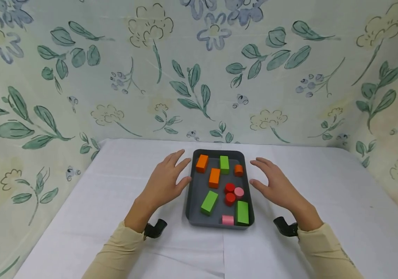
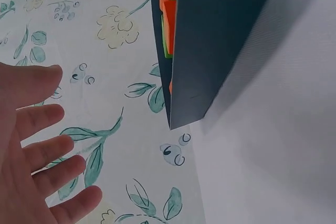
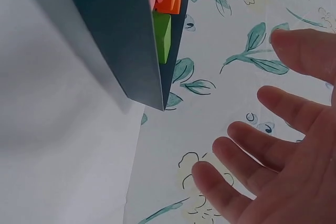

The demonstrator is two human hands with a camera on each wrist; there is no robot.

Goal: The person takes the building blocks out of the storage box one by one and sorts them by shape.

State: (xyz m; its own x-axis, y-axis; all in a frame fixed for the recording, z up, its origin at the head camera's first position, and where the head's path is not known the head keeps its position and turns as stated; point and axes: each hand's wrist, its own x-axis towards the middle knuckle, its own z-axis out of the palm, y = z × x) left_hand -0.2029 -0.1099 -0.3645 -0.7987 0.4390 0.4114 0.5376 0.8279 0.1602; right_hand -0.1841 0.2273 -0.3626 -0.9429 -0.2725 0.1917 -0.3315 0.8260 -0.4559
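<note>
A dark grey tray (image 1: 199,220) lies on the white cloth between my two hands. In it are green blocks (image 1: 209,202), orange blocks (image 1: 214,178), red cylinders (image 1: 230,199), an orange cylinder (image 1: 238,170), a pink cylinder (image 1: 238,192) and a pink piece (image 1: 228,220) at the near wall. My left hand (image 1: 165,180) is beside the tray's left wall, fingers spread, holding nothing. On the other side my right hand (image 1: 277,184) has its fingers apart and grips nothing. Both wrist views show the tray's outer wall (image 2: 210,35) close by the hands.
The white cloth (image 1: 132,155) covers the table and runs back to a hanging floral curtain (image 1: 199,77). Black wrist mounts (image 1: 155,228) sit at both wrists, below beige sleeves (image 1: 118,248).
</note>
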